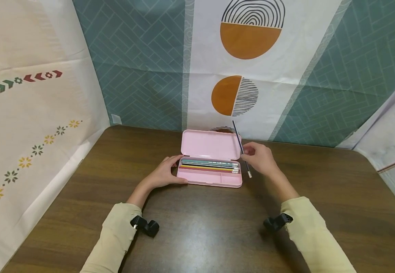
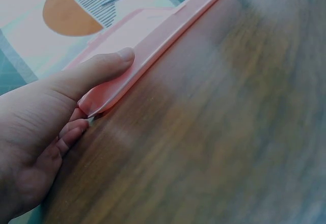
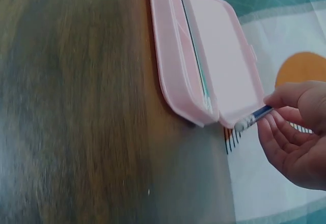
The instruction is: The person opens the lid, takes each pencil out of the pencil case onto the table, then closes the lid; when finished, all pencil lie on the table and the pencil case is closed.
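A pink pencil case [image 1: 197, 174] lies on the table with its lid [image 1: 211, 144] raised at the back. Several pencils [image 1: 207, 165] in teal, dark, yellow and red lie side by side in its long rear compartment, with white erasers at the right. My left hand [image 1: 161, 173] grips the case's left end, the thumb [image 2: 109, 67] on the front wall and the fingers at the back corner. Just right of the case, my right hand [image 1: 261, 158] pinches a dark blue pencil [image 1: 238, 141] between thumb and fingers. That pencil slants, its white eraser [image 3: 242, 126] end lowest.
The brown wooden table [image 1: 197, 227] ends at a patterned cloth backdrop [image 1: 142, 76] close behind the lid. A cream cloth [image 1: 47, 102] hangs along the left. Black cameras are strapped on both wrists over the pale yellow sleeves [image 1: 113, 231].
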Demonstrator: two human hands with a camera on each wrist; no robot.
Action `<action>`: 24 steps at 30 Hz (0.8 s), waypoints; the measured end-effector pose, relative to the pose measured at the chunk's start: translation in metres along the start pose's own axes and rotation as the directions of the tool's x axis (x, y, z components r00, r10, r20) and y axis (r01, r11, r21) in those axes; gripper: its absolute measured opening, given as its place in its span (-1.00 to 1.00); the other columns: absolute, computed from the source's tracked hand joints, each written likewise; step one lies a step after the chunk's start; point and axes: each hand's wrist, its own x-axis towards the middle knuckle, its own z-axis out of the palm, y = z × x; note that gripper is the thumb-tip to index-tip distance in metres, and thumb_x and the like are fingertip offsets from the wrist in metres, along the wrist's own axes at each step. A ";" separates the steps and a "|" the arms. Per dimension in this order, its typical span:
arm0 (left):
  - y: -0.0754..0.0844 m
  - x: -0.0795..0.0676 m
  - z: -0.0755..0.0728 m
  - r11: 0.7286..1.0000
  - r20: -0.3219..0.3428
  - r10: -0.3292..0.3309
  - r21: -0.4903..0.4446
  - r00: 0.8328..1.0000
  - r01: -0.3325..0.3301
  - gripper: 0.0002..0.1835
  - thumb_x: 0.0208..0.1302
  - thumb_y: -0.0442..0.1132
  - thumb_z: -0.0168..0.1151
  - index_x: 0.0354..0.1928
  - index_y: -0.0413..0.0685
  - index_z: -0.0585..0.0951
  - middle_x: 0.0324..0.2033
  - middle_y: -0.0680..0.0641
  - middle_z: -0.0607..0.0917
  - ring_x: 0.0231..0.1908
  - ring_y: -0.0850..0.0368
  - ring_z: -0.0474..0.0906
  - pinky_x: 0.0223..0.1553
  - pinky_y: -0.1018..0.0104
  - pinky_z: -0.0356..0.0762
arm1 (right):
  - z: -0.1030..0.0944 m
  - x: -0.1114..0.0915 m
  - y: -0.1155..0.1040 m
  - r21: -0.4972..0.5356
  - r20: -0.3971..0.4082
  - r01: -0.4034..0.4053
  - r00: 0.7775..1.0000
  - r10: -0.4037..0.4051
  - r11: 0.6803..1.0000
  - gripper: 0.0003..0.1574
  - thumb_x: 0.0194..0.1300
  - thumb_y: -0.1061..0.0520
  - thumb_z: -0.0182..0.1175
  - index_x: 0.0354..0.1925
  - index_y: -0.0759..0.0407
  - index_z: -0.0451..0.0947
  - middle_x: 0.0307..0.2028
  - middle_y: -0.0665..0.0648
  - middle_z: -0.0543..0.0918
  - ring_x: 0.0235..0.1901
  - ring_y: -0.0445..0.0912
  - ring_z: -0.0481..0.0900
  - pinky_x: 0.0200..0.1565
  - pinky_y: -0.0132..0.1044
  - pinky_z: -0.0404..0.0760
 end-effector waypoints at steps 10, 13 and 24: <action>0.000 -0.001 0.000 1.000 -0.006 0.004 -0.005 1.000 -0.004 0.02 -0.10 -0.01 0.55 0.40 -0.20 0.28 0.04 -0.15 0.49 -0.02 0.01 0.32 -0.02 0.06 0.33 | -0.007 -0.006 0.020 -0.009 0.011 -0.113 0.994 0.113 0.994 -0.61 0.22 0.27 0.26 -0.03 0.51 0.54 -0.34 0.26 0.65 -0.44 0.00 0.66 -0.28 -0.19 0.56; -0.001 -0.001 0.000 1.000 -0.012 0.005 0.000 1.000 -0.005 0.02 -0.10 -0.01 0.56 0.40 -0.19 0.28 0.03 -0.14 0.50 -0.03 0.01 0.32 -0.03 0.07 0.34 | -0.004 -0.007 0.027 -0.018 0.019 -0.144 0.989 0.144 0.989 -0.61 0.22 0.27 0.25 -0.04 0.52 0.54 -0.35 0.25 0.65 -0.49 -0.05 0.64 -0.33 -0.26 0.51; 0.000 -0.001 0.000 1.000 0.001 -0.009 -0.010 1.000 0.010 0.02 -0.08 0.01 0.55 0.41 -0.17 0.27 0.06 -0.15 0.48 0.00 0.00 0.32 0.00 0.05 0.34 | 0.007 -0.014 0.045 -0.017 0.020 -0.236 0.971 0.236 0.972 -0.62 0.19 0.27 0.26 -0.08 0.54 0.55 -0.38 0.24 0.66 -0.49 -0.05 0.68 -0.42 -0.34 0.51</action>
